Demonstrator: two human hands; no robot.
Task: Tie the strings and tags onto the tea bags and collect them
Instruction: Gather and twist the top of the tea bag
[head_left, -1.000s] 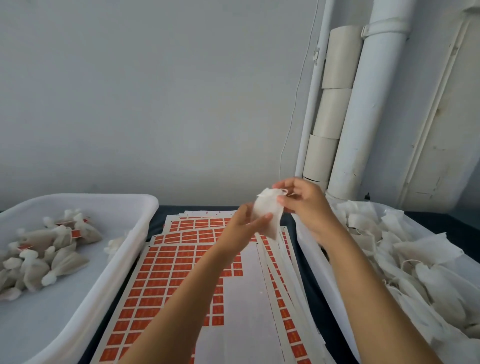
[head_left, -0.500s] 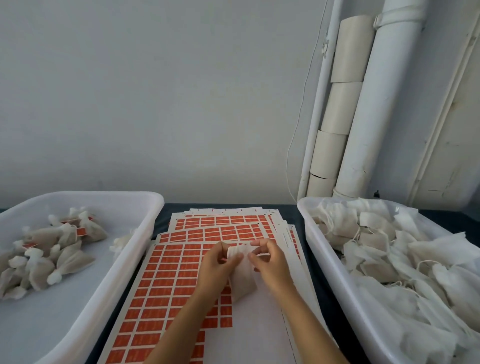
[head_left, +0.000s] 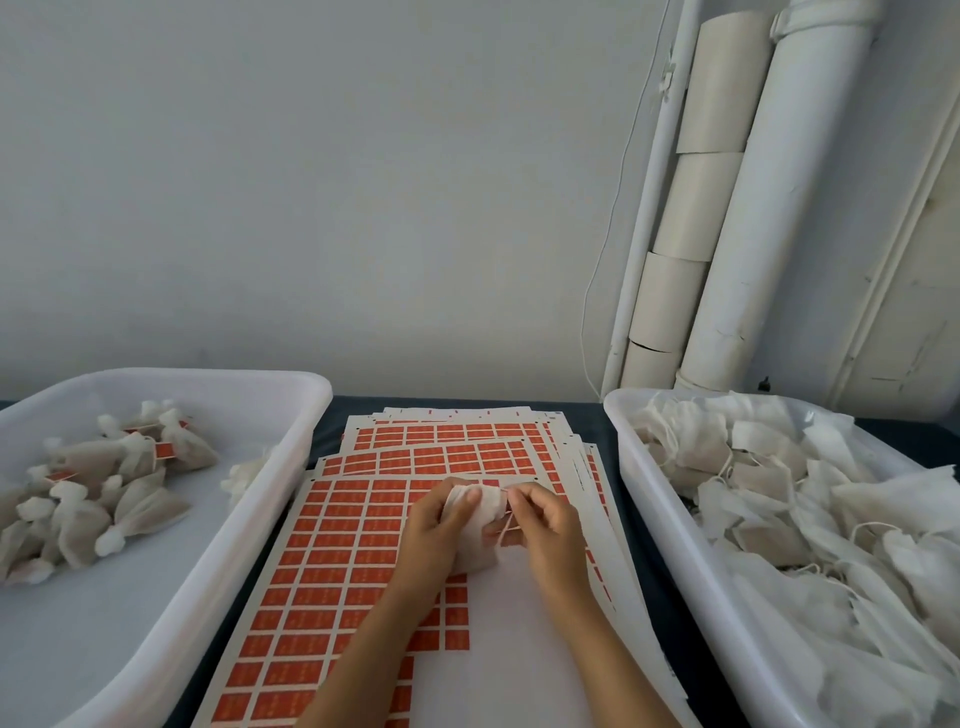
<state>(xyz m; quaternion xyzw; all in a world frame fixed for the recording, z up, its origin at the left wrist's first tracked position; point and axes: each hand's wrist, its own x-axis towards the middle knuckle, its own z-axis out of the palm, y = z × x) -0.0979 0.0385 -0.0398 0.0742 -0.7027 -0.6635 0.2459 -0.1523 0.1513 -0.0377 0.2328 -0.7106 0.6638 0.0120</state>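
Note:
A white tea bag (head_left: 480, 525) is held low over the sheets of orange tag stickers (head_left: 332, 551) in the middle of the table. My left hand (head_left: 434, 535) grips the bag's gathered top, thumb across it. My right hand (head_left: 543, 525) pinches a thin string (head_left: 506, 527) at the bag's neck. Finished bags with orange tags (head_left: 104, 483) lie in the white tub on the left (head_left: 249, 519). Loose untied bags with strings (head_left: 800, 499) fill the white tub on the right (head_left: 654, 499).
Several more sticker sheets (head_left: 467, 421) fan out behind the front one on the dark tabletop (head_left: 587, 410). White pipes (head_left: 748, 208) and cardboard tubes (head_left: 691, 187) stand against the wall behind the right tub.
Both hands came down from chest height with the tea bag to just above the sticker sheets. The bag's top is now bunched, and my right hand has taken the string.

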